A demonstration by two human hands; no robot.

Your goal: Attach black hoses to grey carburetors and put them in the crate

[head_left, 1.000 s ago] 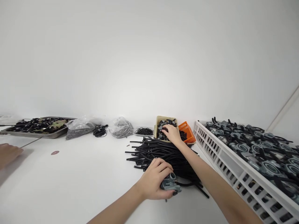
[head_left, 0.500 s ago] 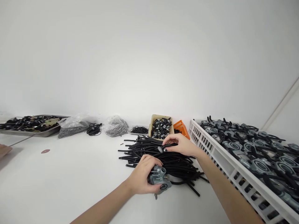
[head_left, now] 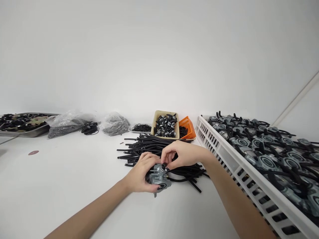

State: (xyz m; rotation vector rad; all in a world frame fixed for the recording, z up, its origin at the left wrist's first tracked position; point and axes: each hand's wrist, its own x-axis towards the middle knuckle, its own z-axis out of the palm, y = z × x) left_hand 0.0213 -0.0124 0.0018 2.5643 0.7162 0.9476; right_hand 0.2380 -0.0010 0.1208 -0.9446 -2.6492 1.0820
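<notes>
A grey metal carburetor [head_left: 157,176] is gripped in my left hand [head_left: 140,174], fingers over its top and thumb along its lower edge. My right hand [head_left: 183,154] pinches a small black rubber-booted cap [head_left: 163,165] at the top opening of the carburetor. Most of this cap is hidden by the fingers, so its exact fit on the opening cannot be told. Behind and under both hands lies a loose pile of black rubber hoses [head_left: 136,146]. One hose runs out beside the carburetor on the right.
A beige bin [head_left: 177,127] of similar caps and an orange basket [head_left: 190,127] stand behind the hoses. At right is a white crate [head_left: 231,157] of carburetors. Along the wall are clear bags [head_left: 114,123] of small parts, black rings [head_left: 141,128] and a metal tray [head_left: 37,132].
My right hand has come down and left, bringing the cap from above the hoses to the carburetor's top. My left hand still holds the carburetor. The whole view has shifted slightly.
</notes>
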